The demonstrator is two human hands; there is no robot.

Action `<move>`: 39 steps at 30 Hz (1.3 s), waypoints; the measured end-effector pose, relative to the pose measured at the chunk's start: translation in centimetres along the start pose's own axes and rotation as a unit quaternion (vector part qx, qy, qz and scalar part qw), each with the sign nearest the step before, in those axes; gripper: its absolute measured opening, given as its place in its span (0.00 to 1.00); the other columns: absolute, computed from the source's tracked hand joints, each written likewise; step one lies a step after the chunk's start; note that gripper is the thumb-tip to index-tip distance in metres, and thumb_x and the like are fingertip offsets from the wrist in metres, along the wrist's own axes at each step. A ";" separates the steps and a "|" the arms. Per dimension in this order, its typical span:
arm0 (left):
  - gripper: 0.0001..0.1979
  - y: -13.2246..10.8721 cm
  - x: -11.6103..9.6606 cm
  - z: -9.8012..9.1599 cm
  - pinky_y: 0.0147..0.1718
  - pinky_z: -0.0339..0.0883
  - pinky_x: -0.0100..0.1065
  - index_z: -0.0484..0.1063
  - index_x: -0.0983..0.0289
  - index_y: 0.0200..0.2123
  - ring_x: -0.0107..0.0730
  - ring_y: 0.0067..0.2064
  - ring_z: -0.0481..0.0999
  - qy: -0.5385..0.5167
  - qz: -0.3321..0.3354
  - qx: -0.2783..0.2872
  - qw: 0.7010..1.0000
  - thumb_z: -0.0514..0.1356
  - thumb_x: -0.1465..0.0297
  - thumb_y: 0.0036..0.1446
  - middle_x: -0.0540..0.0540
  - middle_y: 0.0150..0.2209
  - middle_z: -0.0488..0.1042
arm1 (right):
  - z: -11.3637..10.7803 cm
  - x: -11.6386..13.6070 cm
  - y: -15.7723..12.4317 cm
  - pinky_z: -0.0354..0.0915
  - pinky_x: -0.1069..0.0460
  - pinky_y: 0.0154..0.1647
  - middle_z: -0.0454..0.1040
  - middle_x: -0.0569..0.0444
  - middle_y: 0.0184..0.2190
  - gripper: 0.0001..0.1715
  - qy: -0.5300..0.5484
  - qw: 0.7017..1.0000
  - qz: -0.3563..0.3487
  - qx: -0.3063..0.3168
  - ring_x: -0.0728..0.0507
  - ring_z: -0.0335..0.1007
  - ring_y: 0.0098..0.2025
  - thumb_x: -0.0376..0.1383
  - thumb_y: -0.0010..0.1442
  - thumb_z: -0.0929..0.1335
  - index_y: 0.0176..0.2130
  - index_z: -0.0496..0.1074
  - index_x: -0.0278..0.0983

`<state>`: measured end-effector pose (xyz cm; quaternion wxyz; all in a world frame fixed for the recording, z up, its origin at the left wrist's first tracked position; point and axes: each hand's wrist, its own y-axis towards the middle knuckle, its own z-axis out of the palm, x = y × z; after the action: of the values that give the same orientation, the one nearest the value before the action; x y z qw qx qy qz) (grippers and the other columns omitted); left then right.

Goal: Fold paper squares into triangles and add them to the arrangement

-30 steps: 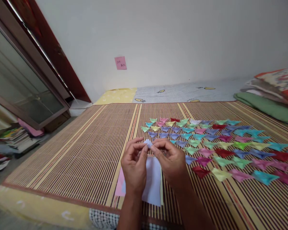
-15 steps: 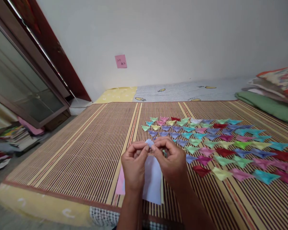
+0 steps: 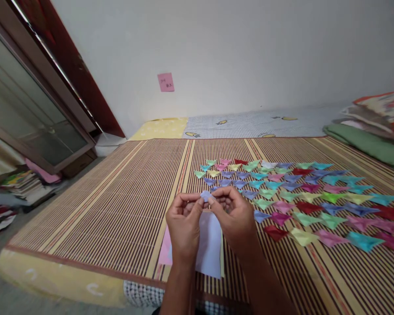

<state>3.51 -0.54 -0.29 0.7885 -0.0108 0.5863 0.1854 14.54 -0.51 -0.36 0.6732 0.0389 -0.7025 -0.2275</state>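
Observation:
Between my two hands is a small folded piece of pale blue-violet paper (image 3: 206, 195). My left hand (image 3: 184, 223) pinches its left side between thumb and fingers. On the other side my right hand (image 3: 234, 216) grips it the same way, thumb towards me. Below the hands, sheets of paper (image 3: 210, 249) lie on the mat, a pale lavender one on top, with pink paper (image 3: 165, 249) showing at the left. Rows of small folded paper shapes (image 3: 304, 236) in many colours spread to the right, some partly hidden behind my right hand.
A striped bamboo mat (image 3: 118, 210) covers the bed. Folded green cloth (image 3: 361, 146) and a patterned cushion (image 3: 387, 109) lie at the far right. A pink note (image 3: 166, 82) is stuck on the wall. Books (image 3: 24, 189) are stacked at the left by a glass-panelled door (image 3: 39, 100).
Both hands stay nearly in place, still pinching the small paper. My right fingers have shifted slightly, and a little more of the paper shows between the hands.

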 end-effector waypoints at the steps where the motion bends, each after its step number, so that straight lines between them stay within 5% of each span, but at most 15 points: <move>1: 0.08 0.0 -0.1 0.1 0.34 0.76 0.26 0.78 0.64 0.33 0.27 0.33 0.81 -0.001 0.001 0.002 1.000 0.72 0.72 0.51 0.50 0.31 0.80 | 0.0 -0.1 0.0 0.70 0.50 0.34 0.77 0.54 0.32 0.04 0.019 1.000 0.017 0.014 0.44 0.75 0.33 0.35 0.60 0.71 0.38 0.74 0.39; 9: 0.11 0.0 -0.7 0.0 0.39 0.78 0.31 0.76 0.63 0.37 0.29 0.34 0.83 -0.033 -0.048 0.068 0.996 0.72 0.72 0.51 0.51 0.35 0.81 | -0.8 0.0 0.4 0.67 0.50 0.37 0.72 0.54 0.32 0.04 -0.010 0.998 -0.052 0.017 0.44 0.72 0.37 0.32 0.60 0.70 0.32 0.75 0.38; 13: 0.14 0.7 -0.6 -0.7 0.42 0.77 0.33 0.78 0.63 0.43 0.31 0.38 0.83 -0.035 -0.102 0.116 0.987 0.72 0.68 0.53 0.53 0.39 0.82 | -1.0 -0.4 0.5 0.66 0.50 0.36 0.72 0.55 0.32 0.04 0.023 0.999 -0.022 0.030 0.45 0.71 0.35 0.34 0.61 0.70 0.32 0.75 0.38; 17: 0.08 0.9 -0.8 -1.1 0.34 0.72 0.27 0.80 0.66 0.31 0.26 0.31 0.78 0.010 -0.087 0.162 0.983 0.72 0.67 0.54 0.51 0.27 0.79 | -1.1 -0.7 0.5 0.66 0.51 0.33 0.75 0.55 0.29 0.05 0.074 0.992 0.053 0.087 0.45 0.71 0.31 0.37 0.60 0.72 0.33 0.75 0.38; 25: 0.10 0.7 0.0 -1.0 0.34 0.68 0.29 0.77 0.65 0.29 0.28 0.31 0.75 -0.021 -0.058 0.091 0.994 0.70 0.66 0.56 0.51 0.27 0.79 | -1.5 -0.2 1.0 0.60 0.54 0.27 0.69 0.58 0.22 0.20 0.090 0.983 0.102 0.121 0.49 0.63 0.25 0.48 0.64 0.68 0.29 0.74 0.37; 33: 0.10 0.4 0.2 -0.3 0.33 0.67 0.28 0.75 0.65 0.27 0.26 0.28 0.74 -0.022 -0.068 0.092 0.993 0.70 0.67 0.56 0.50 0.25 0.77 | -0.9 0.2 0.7 0.68 0.53 0.30 0.75 0.55 0.24 0.13 0.095 0.986 0.076 0.115 0.47 0.72 0.27 0.41 0.61 0.71 0.29 0.74 0.36; 39: 0.11 0.0 0.4 0.2 0.30 0.65 0.28 0.73 0.65 0.26 0.26 0.27 0.73 -0.035 -0.076 0.089 0.993 0.68 0.67 0.56 0.49 0.23 0.75 | -0.4 0.9 0.3 0.66 0.55 0.25 0.73 0.58 0.20 0.12 0.075 0.994 0.036 0.070 0.49 0.69 0.23 0.38 0.60 0.69 0.26 0.70 0.37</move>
<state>3.78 -0.39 -0.65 0.8184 0.0213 0.5697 0.0729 14.96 -0.70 0.56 0.7271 0.0773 -0.6655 -0.1500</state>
